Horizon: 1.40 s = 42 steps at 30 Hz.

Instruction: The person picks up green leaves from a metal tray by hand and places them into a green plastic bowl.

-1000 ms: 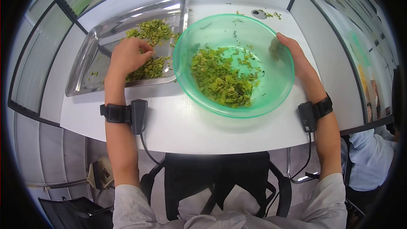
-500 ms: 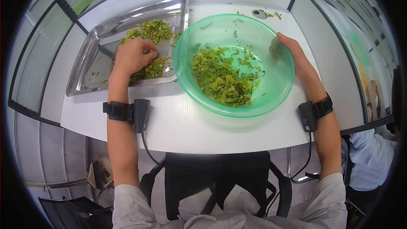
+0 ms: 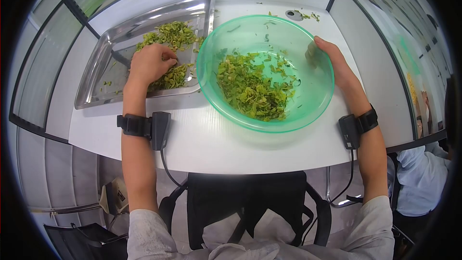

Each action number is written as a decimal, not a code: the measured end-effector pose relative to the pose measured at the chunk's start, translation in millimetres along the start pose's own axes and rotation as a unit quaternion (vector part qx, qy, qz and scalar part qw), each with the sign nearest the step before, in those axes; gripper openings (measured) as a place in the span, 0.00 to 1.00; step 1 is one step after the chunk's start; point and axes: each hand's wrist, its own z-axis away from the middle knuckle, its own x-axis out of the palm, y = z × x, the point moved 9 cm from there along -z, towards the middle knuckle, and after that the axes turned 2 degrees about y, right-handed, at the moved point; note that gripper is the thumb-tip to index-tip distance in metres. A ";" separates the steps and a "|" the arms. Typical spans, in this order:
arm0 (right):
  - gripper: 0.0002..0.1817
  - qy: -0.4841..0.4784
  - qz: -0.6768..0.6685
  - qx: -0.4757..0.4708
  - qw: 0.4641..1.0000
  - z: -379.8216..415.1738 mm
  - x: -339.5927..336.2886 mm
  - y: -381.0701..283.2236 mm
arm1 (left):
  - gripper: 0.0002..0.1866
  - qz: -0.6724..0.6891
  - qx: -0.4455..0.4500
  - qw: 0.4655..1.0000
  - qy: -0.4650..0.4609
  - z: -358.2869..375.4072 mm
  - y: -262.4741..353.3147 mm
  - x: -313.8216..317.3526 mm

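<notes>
My left hand (image 3: 150, 63) rests in a metal tray (image 3: 103, 67), fingers curled down over a pile of chopped green leaves (image 3: 169, 36); whether it grips any is hidden. A translucent green bowl (image 3: 315, 91) sits to the right of the tray, with more chopped leaves (image 3: 249, 86) heaped in its middle. My right hand (image 3: 332, 60) holds the bowl's right rim, thumb over the edge. Both wrists wear black bands with cables.
The white table (image 3: 202, 144) is boxed in by partition panels at the back and sides. Leaf scraps (image 3: 308, 17) lie behind the bowl. A black chair (image 3: 250, 202) stands below the table's front edge. Another person's sleeve (image 3: 418, 173) shows at the right.
My left hand slid slightly forward and to the right in the tray, onto the leaf pile. My right hand and the bowl stayed put.
</notes>
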 end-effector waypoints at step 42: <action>0.20 0.007 0.006 0.006 1.000 0.2 -1.2 1.0 | 0.08 0.325 0.163 0.908 0.206 21.7 73.7 -64.3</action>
